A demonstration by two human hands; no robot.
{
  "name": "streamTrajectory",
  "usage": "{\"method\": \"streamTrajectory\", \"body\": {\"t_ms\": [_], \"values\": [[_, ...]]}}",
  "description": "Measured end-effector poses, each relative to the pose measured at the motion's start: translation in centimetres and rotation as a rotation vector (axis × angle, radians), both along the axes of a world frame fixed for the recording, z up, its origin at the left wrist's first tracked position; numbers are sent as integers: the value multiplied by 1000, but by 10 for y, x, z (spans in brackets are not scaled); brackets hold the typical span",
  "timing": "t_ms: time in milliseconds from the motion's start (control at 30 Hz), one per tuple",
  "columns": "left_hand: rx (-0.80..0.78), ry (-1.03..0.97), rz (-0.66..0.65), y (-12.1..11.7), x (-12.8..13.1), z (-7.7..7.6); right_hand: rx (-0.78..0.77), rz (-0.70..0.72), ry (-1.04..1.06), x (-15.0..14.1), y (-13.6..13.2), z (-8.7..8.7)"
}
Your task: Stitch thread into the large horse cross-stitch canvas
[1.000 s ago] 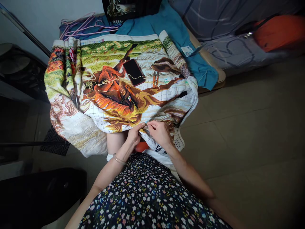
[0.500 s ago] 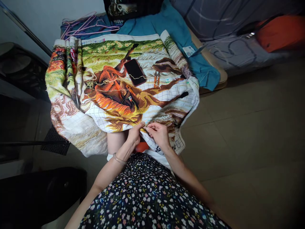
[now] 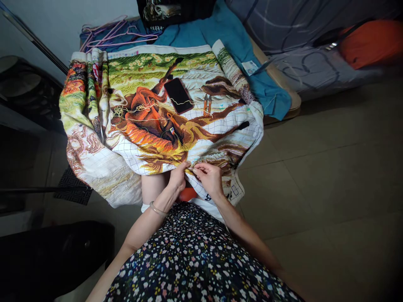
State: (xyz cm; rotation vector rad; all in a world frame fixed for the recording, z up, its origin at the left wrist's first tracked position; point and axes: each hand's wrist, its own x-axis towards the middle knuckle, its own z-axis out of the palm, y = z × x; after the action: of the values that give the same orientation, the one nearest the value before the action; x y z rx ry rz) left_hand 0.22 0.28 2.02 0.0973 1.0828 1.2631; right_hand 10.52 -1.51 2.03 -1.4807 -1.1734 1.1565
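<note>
In the head view, find the embroidered cloth [image 3: 210, 126] spread over the teal cover [image 3: 201, 33] and draped down over the knee [image 3: 153, 186]. Left hand [image 3: 177, 178]: clamped on the near edge of the cloth, thumb on top. Right hand [image 3: 211, 180]: thumb and finger together at the same fold, just beside the left thumb; too small to tell anything pinched there. For neat work, best to hold the fold firm and flat, moving only the right fingertips. Mind the loose yellow thread [image 3: 118, 111], trailing across the phone [image 3: 178, 95] towards the orange snips [image 3: 207, 105]; avoid tugging the cloth.
</note>
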Motion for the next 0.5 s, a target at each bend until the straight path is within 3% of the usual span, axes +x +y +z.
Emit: {"method": "streamTrajectory", "body": {"t_ms": [300,500], "values": [[-12,-10,-27,-1,-1,-2,-22,-32,4,-3,3,4],[50,-49,-14,-4,1,8,-70,-56,60,-3,7,10]]}}
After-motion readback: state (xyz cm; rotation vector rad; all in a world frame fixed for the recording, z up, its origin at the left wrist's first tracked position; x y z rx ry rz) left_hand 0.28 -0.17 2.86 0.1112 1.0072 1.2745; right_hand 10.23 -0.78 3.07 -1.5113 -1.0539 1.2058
